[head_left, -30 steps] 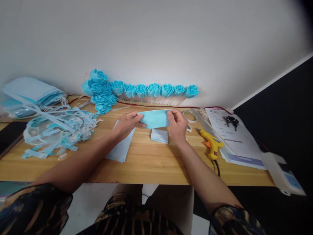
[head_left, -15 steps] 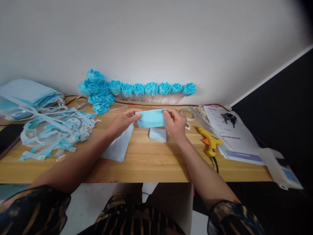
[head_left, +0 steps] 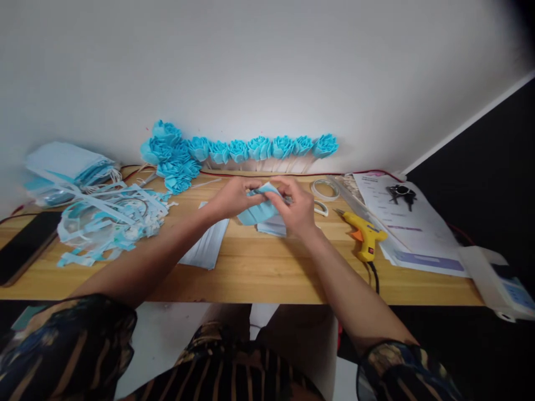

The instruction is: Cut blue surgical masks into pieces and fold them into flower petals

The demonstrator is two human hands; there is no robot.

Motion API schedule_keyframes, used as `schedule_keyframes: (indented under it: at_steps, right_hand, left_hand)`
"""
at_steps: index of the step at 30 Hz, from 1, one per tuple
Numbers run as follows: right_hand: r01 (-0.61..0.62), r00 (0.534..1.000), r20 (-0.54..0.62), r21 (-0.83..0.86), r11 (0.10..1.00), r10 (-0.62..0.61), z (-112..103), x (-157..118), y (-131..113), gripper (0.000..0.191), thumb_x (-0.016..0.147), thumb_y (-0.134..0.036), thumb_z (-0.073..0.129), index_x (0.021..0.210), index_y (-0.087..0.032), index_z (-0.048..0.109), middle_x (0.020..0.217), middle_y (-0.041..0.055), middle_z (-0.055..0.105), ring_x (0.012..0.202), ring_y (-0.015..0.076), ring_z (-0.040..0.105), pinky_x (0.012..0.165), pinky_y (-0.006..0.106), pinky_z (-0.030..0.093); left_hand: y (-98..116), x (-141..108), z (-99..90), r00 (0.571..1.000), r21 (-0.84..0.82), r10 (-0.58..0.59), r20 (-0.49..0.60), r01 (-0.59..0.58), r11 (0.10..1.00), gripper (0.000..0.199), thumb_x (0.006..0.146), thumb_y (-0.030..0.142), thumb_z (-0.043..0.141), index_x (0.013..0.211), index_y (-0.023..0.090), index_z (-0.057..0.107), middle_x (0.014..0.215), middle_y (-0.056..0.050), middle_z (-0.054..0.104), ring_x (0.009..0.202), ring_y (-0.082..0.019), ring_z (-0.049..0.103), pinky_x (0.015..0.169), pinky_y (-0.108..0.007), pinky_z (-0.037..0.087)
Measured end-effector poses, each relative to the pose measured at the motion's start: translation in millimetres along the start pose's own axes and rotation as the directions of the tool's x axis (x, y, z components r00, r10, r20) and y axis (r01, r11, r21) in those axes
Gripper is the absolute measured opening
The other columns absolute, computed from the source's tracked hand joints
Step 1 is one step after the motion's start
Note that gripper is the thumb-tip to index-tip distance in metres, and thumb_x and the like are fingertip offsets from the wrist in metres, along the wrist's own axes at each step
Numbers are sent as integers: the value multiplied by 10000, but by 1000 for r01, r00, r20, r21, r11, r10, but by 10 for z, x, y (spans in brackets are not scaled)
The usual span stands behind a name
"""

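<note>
Between my two hands, above the table, is a light blue piece of mask fabric, bunched at its top edge. My left hand pinches its upper left part. The fingers of my right hand are closed on the upper right corner, close to the left fingertips. Just beneath the fabric lies a small stack of pale cut pieces, partly covered by it. Left of that, a pile of flat pleated mask sheets rests partly under my left forearm.
Blue fabric flowers on sticks lean along the wall. Strip scraps, stacked masks and a phone occupy the left. Rightward are a tape roll, scissors handle, yellow glue gun, papers and keys.
The fabric was stretched flat between my hands and is now gathered at the top. My hands have come together, the left moving right. The view has shifted slightly.
</note>
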State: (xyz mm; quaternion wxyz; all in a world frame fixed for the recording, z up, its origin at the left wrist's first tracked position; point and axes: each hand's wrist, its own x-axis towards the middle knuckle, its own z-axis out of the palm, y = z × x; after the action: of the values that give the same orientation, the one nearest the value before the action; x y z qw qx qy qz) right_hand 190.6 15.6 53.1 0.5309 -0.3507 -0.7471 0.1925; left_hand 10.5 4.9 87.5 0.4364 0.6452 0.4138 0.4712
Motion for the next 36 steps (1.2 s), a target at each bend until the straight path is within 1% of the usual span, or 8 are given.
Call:
schedule_keyframes:
  at_steps: [5,9,14,21,25,27,31,36]
  right_hand:
    - [-202,979,103,375,905,176,53,77,92,534,757,-591,713,1122,-206,647,948,54,730,831,194,677,732,325,551]
    - [-368,923,202,203,908,329,121,28,139,349,746,-503,715,855,-172,703,737,8,685,687,174,628,645,299,502]
    - [-286,949,138,-7,958,284,176,-30,197,358,764,-500,696,619,-182,619,524,-33,516,583,144,521,547,252,374]
    - [-174,964,187,-90,981,188,314,-114,113,450,806,-531,643,536,-189,527,536,-9,545,548,139,483,549,263,327]
    - [-159,898,411,-30,987,157,246,-82,84,281,806,-411,666,649,-181,630,646,4,658,630,155,584,616,267,416]
    - [-202,849,505,35,979,157,122,-12,112,151,782,-296,676,889,-191,699,770,7,723,706,162,646,687,280,479]
    - [-263,940,285,257,930,187,-119,125,133,429,887,-343,569,1302,-238,577,1012,46,757,894,184,695,803,336,532]
    - [-172,977,160,183,968,143,-83,97,-2,321,883,-426,640,1130,-224,678,985,35,750,848,170,674,760,299,521]
  left_hand:
    - [-24,59,77,983,-193,7,-182,-43,980,266,717,375,792,837,147,727,798,-19,706,733,-161,618,692,-276,471]
    - [-46,131,133,968,-308,24,-250,-103,946,350,698,447,821,853,157,699,814,-19,709,792,-166,640,745,-287,490]
    - [-54,156,128,958,-309,28,-287,-120,944,368,772,530,756,833,183,651,762,-4,663,812,-175,626,750,-295,475]
    - [-147,158,226,903,-161,56,-426,-137,978,331,853,497,674,774,194,568,710,16,553,730,-135,512,646,-247,391]
    - [-213,173,172,865,4,123,-486,-139,990,298,868,396,650,699,193,512,652,29,448,669,-123,413,601,-244,331]
    - [-232,163,104,868,96,161,-470,-131,987,307,853,360,652,655,193,486,635,27,426,657,-127,402,605,-257,318]
    - [-262,99,39,920,223,186,-345,-112,968,252,824,301,656,638,184,533,626,17,483,649,-138,450,638,-273,328]
    - [-282,-5,142,949,370,242,-202,-155,916,145,860,269,586,756,180,635,729,-19,636,721,-171,558,698,-290,403]
